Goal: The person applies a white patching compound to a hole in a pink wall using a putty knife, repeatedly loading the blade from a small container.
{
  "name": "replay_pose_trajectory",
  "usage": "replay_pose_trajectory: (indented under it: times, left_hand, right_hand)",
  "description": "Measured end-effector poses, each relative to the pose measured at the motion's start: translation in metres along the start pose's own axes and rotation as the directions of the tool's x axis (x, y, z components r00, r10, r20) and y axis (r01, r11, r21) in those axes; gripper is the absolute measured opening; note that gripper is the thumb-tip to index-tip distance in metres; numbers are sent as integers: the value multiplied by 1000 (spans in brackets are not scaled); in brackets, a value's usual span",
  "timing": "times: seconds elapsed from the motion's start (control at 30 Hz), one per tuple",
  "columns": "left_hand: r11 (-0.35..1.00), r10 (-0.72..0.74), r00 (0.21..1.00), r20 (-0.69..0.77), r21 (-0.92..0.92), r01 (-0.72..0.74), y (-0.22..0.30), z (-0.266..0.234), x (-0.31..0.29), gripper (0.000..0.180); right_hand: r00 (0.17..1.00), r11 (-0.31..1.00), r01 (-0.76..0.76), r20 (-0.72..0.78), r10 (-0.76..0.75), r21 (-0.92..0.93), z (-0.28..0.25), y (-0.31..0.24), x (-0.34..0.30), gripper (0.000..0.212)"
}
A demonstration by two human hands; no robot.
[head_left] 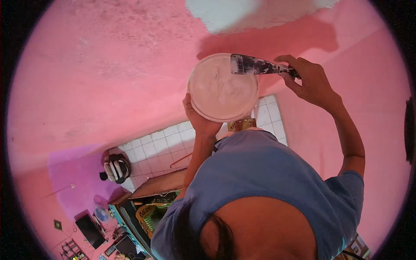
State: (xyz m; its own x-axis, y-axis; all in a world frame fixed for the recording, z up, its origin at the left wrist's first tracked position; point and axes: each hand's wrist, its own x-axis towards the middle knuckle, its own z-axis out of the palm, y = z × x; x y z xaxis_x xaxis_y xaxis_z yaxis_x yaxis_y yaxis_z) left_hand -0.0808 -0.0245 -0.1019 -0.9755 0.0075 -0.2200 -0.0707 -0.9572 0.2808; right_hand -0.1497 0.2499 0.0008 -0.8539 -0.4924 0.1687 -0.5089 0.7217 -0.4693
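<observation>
My left hand grips the near left rim of a round, shallow pale container or lid, with the thumb at its edge. Its pale pink face looks smeared, perhaps with paste; I cannot tell how deep it is. My right hand is closed on the dark handle of a putty knife, fingers and thumb pinching it. The broad blade, streaked with white, points left over the upper right part of the round piece. Whether the blade touches it I cannot tell.
A pink wall stands before me, with a whitish patch at the top. Below lies a white tiled floor. At the lower left are a wooden cabinet, a fan, a dark screen and a dark-and-pale bundle.
</observation>
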Motion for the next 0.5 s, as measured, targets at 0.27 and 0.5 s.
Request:
replay_pose_trajectory:
  times: [0.27,0.5]
  left_hand:
    - [980,-149,985,85,-121,159,-5,12,7,68]
    - [988,-146,989,28,-40,147,-18,17,12,67]
  right_hand:
    - [973,977,-210,109,206,29,-8,3,-21,22]
    - [957,960,-219,231,176,175,16,7,-17,21]
